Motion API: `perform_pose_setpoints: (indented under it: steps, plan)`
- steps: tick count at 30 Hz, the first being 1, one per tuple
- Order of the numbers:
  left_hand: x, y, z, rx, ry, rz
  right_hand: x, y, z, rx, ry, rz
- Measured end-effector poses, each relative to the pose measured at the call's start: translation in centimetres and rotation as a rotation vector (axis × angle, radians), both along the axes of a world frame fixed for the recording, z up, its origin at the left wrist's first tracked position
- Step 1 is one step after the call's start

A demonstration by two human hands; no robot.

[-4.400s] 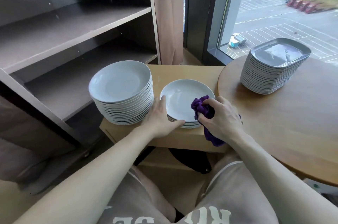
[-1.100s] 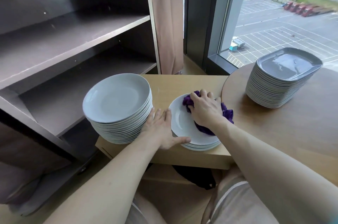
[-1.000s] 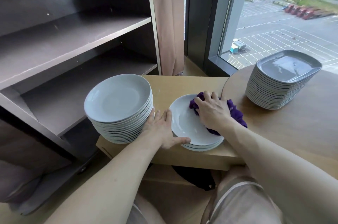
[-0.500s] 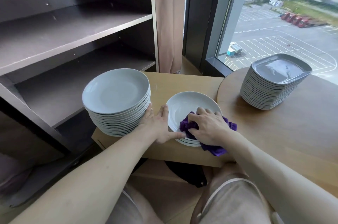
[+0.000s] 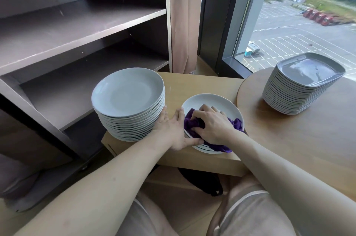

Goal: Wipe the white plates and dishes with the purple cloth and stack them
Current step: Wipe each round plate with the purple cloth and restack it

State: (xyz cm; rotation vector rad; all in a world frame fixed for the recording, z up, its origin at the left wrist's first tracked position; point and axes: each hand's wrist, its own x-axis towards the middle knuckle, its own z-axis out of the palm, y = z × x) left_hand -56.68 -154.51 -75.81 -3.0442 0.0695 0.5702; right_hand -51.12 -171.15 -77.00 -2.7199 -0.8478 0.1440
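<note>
Hands meet at the short pile of white plates on the low wooden table. The left hand lies flat with straight fingers against the pile's left rim, thumb along its near edge. The right hand bunches the purple cloth in curled fingers on the top plate. Left of them, a tall stack of round plates stands before dark shelves. Far right, square dishes are piled on a round table.
</note>
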Motion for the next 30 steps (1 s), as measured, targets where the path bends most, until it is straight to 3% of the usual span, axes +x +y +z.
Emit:
perform_pose_setpoints:
  steps: [10,17,30]
  plan:
    - [0.2,-0.1,-1.0,0.055,-0.030,-0.009,3.9,0.8,-0.7,-0.022,-0.146,-0.152]
    - [0.2,-0.1,-0.9,0.038,-0.013,0.021,3.7,-0.5,-0.7,-0.182,-0.230,-0.349]
    - [0.1,-0.1,-0.8,0.061,-0.006,0.022,-1.1,-4.3,1.6,-0.305,-0.103,-0.221]
